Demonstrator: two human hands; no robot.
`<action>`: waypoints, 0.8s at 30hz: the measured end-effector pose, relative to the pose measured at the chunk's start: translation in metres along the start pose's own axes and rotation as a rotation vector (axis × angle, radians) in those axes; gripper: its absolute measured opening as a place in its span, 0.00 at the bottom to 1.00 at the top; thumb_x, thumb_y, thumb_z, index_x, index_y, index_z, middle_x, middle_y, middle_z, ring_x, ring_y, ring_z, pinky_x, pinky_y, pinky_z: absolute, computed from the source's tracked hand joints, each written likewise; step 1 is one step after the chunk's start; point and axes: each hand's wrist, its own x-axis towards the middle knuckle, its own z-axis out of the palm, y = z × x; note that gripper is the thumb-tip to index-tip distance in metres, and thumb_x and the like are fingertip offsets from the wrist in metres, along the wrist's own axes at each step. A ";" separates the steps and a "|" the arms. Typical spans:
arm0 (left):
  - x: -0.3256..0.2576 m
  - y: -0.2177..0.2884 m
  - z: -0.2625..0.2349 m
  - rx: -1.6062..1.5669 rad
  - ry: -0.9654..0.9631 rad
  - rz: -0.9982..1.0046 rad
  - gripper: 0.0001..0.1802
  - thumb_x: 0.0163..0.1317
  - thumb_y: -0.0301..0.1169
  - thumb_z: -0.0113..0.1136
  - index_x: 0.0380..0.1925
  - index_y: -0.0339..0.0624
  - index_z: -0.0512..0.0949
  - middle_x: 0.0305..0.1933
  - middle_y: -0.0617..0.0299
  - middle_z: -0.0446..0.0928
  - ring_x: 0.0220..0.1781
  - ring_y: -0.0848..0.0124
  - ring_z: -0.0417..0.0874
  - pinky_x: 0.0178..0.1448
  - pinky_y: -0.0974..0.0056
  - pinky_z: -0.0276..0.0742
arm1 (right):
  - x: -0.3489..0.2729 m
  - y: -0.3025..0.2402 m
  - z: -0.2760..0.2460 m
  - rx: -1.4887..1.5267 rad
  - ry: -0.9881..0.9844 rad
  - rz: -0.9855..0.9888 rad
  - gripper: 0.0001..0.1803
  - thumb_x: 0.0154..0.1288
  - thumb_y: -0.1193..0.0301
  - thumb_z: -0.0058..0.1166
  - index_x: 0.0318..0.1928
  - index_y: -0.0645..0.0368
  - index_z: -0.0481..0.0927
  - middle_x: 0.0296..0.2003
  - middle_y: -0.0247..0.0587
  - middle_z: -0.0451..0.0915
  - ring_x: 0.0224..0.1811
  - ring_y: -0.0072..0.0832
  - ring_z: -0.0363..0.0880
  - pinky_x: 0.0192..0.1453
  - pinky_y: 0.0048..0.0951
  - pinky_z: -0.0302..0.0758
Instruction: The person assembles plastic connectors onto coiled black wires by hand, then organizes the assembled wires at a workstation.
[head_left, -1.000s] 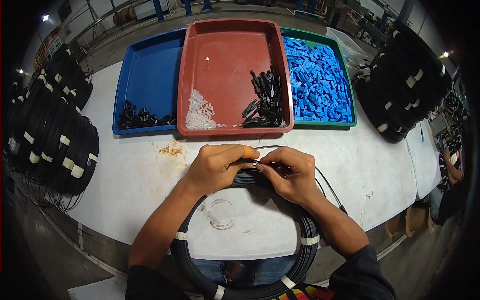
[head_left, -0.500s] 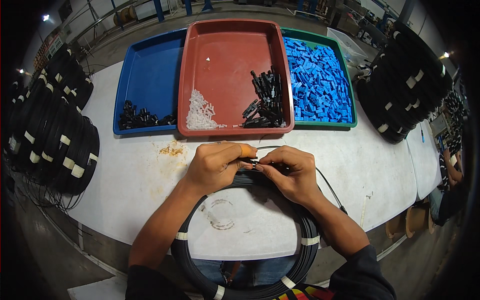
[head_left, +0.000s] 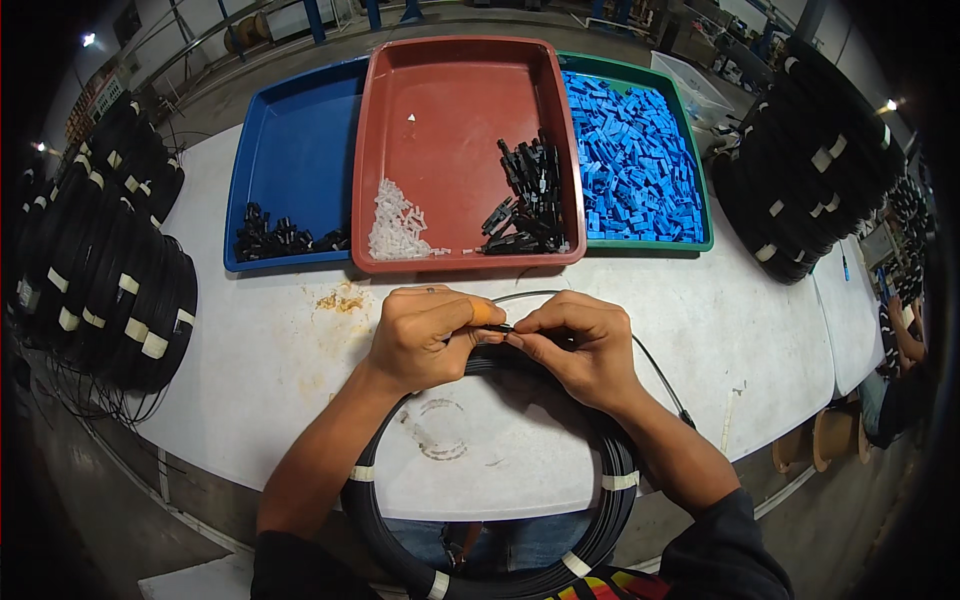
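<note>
My left hand (head_left: 430, 333), with orange tape round a finger, pinches a small black connector (head_left: 497, 328) between thumb and fingertips. Facing it, my right hand (head_left: 580, 340) is closed at the connector's other end, its thumb and forefinger pressed together there. Most of the small part is covered by the fingers. Both hands are above the far side of a coil of black cable (head_left: 618, 520), bound with white tape bands. The coil overhangs the table's near edge. A loose length of the cable (head_left: 655, 362) loops behind my right hand and runs down past the right wrist.
Beyond my hands stand a blue tray (head_left: 290, 130) with black parts, a red tray (head_left: 460, 110) with clear sleeves and black connectors, and a green tray (head_left: 705, 215) full of blue clips. Stacked cable coils flank the white table (head_left: 250, 400) at left (head_left: 110, 300) and right (head_left: 810, 170).
My left hand has shifted slightly left and its fingers have turned a little, showing more of the black connector. The right hand stays nearly in place. The whole view has shifted slightly.
</note>
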 end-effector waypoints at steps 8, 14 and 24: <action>-0.001 -0.001 0.001 -0.004 0.037 -0.003 0.10 0.39 0.17 0.73 0.26 0.37 0.86 0.24 0.57 0.85 0.24 0.63 0.86 0.33 0.64 0.82 | -0.002 -0.001 0.005 0.104 0.011 0.061 0.04 0.59 0.79 0.69 0.36 0.63 0.89 0.30 0.37 0.84 0.29 0.21 0.80 0.33 0.23 0.75; 0.004 0.007 -0.008 0.112 0.017 -0.025 0.10 0.39 0.16 0.73 0.25 0.37 0.86 0.28 0.57 0.88 0.27 0.65 0.89 0.35 0.65 0.83 | 0.000 -0.001 0.006 0.019 -0.019 -0.028 0.09 0.59 0.80 0.69 0.41 0.64 0.87 0.30 0.40 0.83 0.28 0.26 0.80 0.33 0.25 0.75; -0.003 0.003 -0.005 0.124 0.105 -0.157 0.09 0.41 0.15 0.72 0.25 0.37 0.86 0.27 0.57 0.87 0.27 0.64 0.88 0.33 0.65 0.80 | -0.001 0.003 0.005 -0.275 0.090 -0.133 0.10 0.57 0.83 0.67 0.40 0.65 0.82 0.34 0.45 0.87 0.38 0.32 0.90 0.45 0.28 0.84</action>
